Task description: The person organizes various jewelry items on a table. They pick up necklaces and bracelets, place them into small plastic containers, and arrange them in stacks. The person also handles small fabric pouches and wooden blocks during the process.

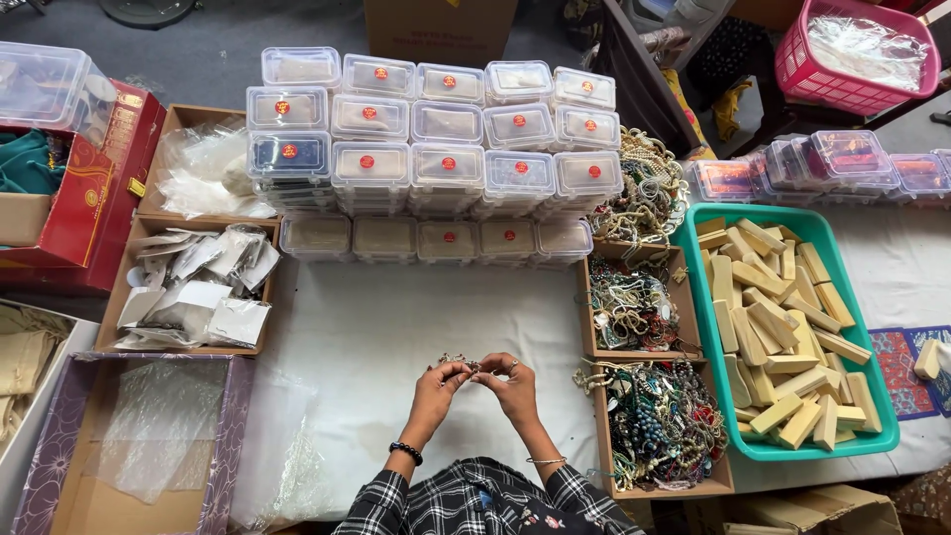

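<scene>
Stacked lidded clear boxes [436,149] look filled; cardboard trays of loose beaded jewellery [659,421] remain unsorted. Above the white cloth [396,337], left hand [437,386] and right hand [512,384] pinch one small jewellery piece [462,361] between fingertips.

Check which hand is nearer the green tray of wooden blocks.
Right. The right hand is at mid-table, on the side toward the green tray, with cardboard boxes of beaded jewellery between. The left hand sits just beyond it, farther from the tray.
</scene>
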